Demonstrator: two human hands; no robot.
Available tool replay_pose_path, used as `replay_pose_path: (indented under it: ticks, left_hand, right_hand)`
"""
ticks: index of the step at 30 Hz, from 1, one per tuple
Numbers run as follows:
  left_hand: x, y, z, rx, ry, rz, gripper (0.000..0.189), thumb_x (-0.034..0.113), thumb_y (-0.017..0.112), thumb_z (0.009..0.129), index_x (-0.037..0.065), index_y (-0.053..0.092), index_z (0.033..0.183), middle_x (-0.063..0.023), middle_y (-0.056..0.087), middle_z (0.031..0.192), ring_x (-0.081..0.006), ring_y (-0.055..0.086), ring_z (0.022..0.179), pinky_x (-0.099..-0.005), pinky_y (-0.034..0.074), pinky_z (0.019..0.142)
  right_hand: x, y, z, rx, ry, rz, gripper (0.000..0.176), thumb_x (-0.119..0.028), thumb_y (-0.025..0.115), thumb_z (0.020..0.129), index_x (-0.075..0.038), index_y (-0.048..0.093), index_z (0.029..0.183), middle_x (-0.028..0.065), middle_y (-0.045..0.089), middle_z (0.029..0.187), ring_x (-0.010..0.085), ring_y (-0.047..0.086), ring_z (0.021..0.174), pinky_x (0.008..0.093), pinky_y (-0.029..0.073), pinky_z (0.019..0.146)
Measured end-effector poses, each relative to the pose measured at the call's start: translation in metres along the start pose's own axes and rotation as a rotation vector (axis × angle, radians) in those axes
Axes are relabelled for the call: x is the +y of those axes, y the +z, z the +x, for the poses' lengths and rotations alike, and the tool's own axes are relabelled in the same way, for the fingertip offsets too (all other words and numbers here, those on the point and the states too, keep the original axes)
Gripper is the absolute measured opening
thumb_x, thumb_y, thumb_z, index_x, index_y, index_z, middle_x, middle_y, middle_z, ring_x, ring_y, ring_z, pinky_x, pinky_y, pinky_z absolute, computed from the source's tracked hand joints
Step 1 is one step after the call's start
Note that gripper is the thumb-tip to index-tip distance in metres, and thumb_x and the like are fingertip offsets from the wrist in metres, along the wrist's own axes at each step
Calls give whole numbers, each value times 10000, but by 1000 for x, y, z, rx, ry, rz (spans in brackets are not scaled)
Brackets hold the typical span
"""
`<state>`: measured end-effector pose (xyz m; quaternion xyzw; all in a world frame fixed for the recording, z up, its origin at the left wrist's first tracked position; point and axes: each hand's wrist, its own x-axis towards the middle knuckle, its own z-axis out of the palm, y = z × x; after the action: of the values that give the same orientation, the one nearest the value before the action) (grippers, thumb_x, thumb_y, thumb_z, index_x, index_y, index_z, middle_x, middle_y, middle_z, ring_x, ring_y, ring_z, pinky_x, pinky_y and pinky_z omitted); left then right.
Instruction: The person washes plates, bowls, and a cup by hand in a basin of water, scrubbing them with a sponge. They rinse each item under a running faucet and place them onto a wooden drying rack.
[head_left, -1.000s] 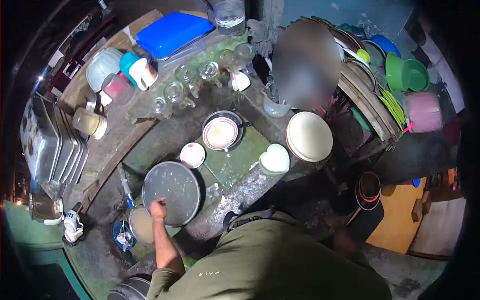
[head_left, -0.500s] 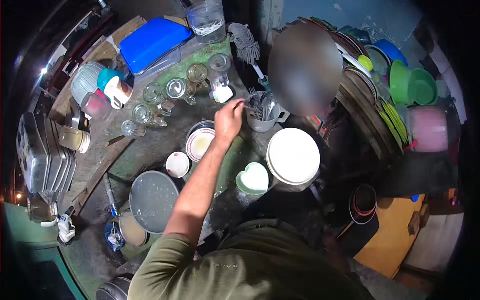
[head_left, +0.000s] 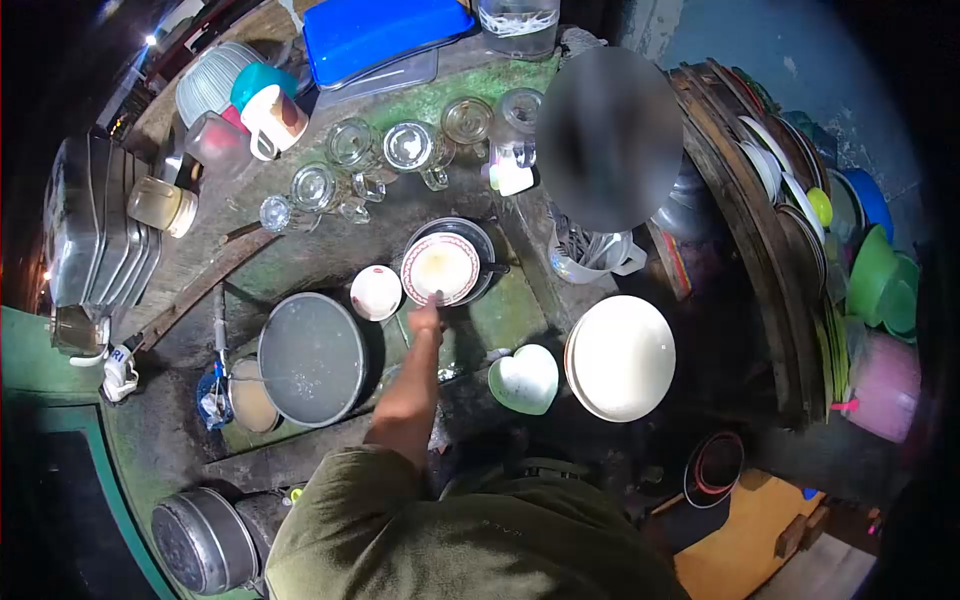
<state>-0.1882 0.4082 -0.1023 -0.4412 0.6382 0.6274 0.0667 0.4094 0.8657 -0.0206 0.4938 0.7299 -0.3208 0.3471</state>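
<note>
Seen from above, a crowded dishwashing counter (head_left: 500, 320) holds one plate (head_left: 440, 265), one saucer (head_left: 376, 292) just to its left, one round metal tray (head_left: 312, 358), one heart-shaped dish (head_left: 524, 379), one stack of white plates (head_left: 620, 357), one jug (head_left: 590, 258) of cutlery, six glasses (head_left: 410, 145) in a loose row behind, and one blue box (head_left: 385, 35) at the back. The plate sits mid-counter on a wider dark dish (head_left: 480, 240). It is round and white, with a red patterned rim and a yellowish smear in its centre. The person's left hand (head_left: 425, 320) reaches straight out, fingers held close together, tips touching the plate's near rim. Whether they grip it cannot be told. The right hand is out of view.
</note>
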Motion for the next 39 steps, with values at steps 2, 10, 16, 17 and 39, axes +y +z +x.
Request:
replay_pose_path:
  ticks: [2, 10, 16, 17, 39]
  left_hand:
    - [3, 1, 14, -102, 99, -7, 201, 149, 742, 789, -5, 619, 829, -75, 627, 698, -194, 601, 560, -328, 501, 453]
    - [25, -19, 0, -192, 173, -201, 239, -85, 523, 834, 14, 453, 1040, -133, 625, 835, -198, 595, 520, -301, 480, 376]
    - [33, -73, -18, -240, 407, -132, 248, -78, 546, 801, 47, 446, 991, -101, 605, 783, -166, 574, 518, -289, 437, 367]
    - [42, -87, -28, -236, 460, -16, 246, -67, 555, 800, 52, 442, 984, -92, 600, 761, -157, 570, 523, -282, 426, 366]
    - [-70, -373, 86, 470, 318, -299, 447, -28, 525, 794, -4, 508, 1239, -149, 622, 1128, -280, 614, 1040, -376, 508, 854]
  right_hand:
    - [-7, -17, -10, 73, -4, -184, 475, -410, 525, 893, -22, 588, 1159, 205, 637, 956, 328, 605, 844, 431, 465, 759]
    - [-33, -31, -18, 321, -128, -510, 422, -395, 503, 894, -19, 618, 1047, 200, 626, 1002, 349, 589, 934, 443, 451, 834]
    - [-18, -22, 24, -14, -229, -542, 276, -236, 455, 934, -23, 607, 1021, 198, 636, 972, 336, 617, 908, 461, 493, 753]
    - [-18, -19, 24, 35, -395, -676, 254, -197, 448, 923, -26, 614, 1013, 208, 637, 957, 354, 620, 897, 464, 495, 756]
    - [-89, 59, -109, 148, -268, -356, 292, -334, 541, 928, -81, 641, 1035, 124, 633, 910, 251, 607, 836, 441, 491, 756]
